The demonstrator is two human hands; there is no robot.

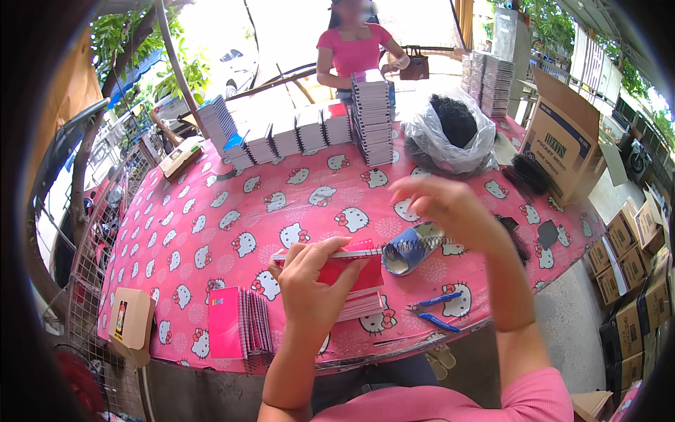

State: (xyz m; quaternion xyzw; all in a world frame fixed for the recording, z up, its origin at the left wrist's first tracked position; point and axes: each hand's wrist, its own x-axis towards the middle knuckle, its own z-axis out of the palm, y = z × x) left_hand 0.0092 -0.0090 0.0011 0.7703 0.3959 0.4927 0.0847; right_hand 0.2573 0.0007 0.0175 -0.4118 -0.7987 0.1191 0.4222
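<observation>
- Nearest you, a stack of pink spiral notebooks (226, 322) sat to the left, and blue-handled cutters (437, 316) lay to the right, handles spread.
- Your left hand (313, 271) had fingers and thumb clamped on the notebook (361, 254), held edge-up just above a pile of pink pads (363, 307).
- That notebook looked light and fairly stiff, its cover probably slick; the flat faces, clear of the spine, seemed the safest hold.
- Its coil (432, 243) stuck out rightward over the blue slipper (409, 259), likely springy and easily bent, best pinched lightly.
- Your right hand (450, 211) hung raised beyond, too blurred to tell whether its fingers were together or apart.
</observation>
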